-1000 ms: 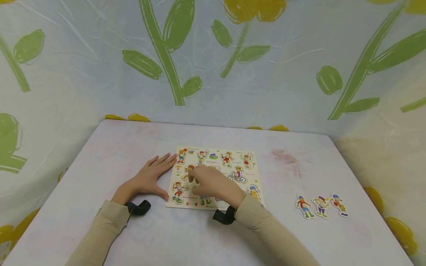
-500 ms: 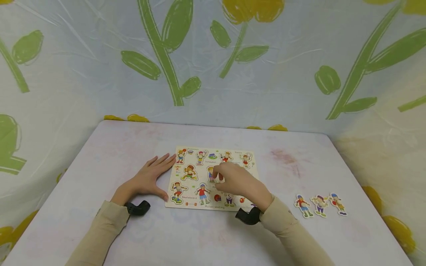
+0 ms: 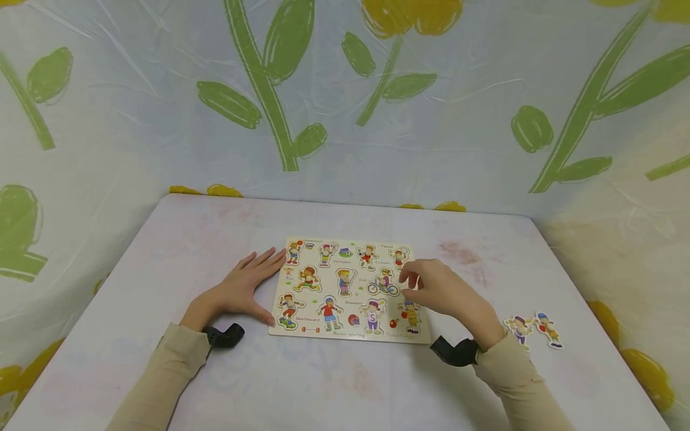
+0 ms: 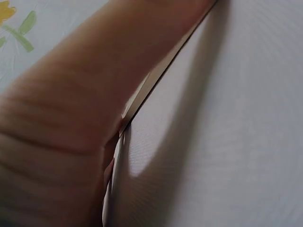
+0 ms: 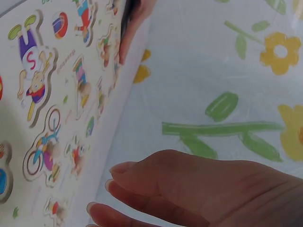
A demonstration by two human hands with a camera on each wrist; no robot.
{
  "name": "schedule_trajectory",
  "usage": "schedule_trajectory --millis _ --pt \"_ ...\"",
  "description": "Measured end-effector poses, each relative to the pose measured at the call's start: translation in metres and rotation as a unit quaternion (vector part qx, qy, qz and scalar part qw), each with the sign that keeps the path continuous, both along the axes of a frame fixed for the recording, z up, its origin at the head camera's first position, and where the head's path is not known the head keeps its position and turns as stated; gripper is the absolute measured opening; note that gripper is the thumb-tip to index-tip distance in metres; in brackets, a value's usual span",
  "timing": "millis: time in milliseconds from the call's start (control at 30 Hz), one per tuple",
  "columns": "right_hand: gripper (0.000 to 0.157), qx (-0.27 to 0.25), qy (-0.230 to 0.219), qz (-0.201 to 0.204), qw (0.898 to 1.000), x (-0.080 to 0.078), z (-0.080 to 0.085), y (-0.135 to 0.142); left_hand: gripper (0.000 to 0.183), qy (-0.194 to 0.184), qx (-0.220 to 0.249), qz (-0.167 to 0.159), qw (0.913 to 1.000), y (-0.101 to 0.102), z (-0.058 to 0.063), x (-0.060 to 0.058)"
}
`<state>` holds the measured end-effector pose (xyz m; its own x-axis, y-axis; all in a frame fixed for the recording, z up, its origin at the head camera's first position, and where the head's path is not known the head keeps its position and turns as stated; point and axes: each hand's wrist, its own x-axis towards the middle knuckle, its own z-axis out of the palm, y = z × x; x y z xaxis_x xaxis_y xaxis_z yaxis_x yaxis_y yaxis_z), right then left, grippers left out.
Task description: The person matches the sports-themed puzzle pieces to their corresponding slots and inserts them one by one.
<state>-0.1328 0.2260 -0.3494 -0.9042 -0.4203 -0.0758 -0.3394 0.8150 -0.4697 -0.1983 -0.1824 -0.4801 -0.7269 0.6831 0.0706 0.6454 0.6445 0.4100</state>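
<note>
A cream puzzle board (image 3: 334, 281) with sports figures lies mid-table. My left hand (image 3: 245, 287) rests flat beside it, fingers spread, with fingertips and thumb at its left edge. The left wrist view shows that hand's side close up against the board's edge (image 4: 147, 92). Over the board's right edge hovers my right hand (image 3: 439, 290), fingers loosely bent, thumb apart, nothing visible between them. Upper and middle figures, such as the cyclist (image 3: 384, 283), have knobs. The batter recess (image 5: 31, 64) shows only its printed picture. Two loose pieces, a batter (image 3: 519, 326) and a blue-capped figure (image 3: 548, 330), lie right.
The white table (image 3: 345, 389) extends around the board. A flower-print cloth (image 3: 458, 131) hangs behind and at both sides. Black wrist cameras (image 3: 455, 352) sit on both wrists. The right forearm covers the spot left of the loose batter piece.
My right hand has moved rightward from the board's middle to its right edge, uncovering the figures. Its forearm now hides the leftmost loose piece's spot. My left hand has stayed put.
</note>
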Motion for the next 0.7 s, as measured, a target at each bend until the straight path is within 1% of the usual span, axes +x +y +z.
schedule_trajectory --millis 133,367,467,567,700 --pt "0.014 0.005 0.003 -0.020 1.000 0.005 0.000 0.023 0.138 0.002 -0.006 0.001 1.0000 0.000 0.000 0.000" --pt "0.013 0.015 0.018 -0.056 0.998 0.015 -0.004 0.066 0.138 -0.003 -0.005 0.006 1.0000 0.001 0.002 0.002" --pt "0.013 0.020 0.015 -0.076 0.997 0.021 -0.005 0.083 0.139 -0.003 -0.007 0.007 0.9999 0.001 0.002 0.002" --pt "0.012 0.023 0.010 -0.087 0.996 0.026 -0.007 0.097 0.139 -0.001 -0.010 0.007 0.9999 0.001 0.002 0.002" --pt "0.012 0.027 -0.011 -0.098 0.995 0.033 -0.011 0.114 0.140 0.000 -0.013 0.007 0.9999 0.002 0.001 0.002"
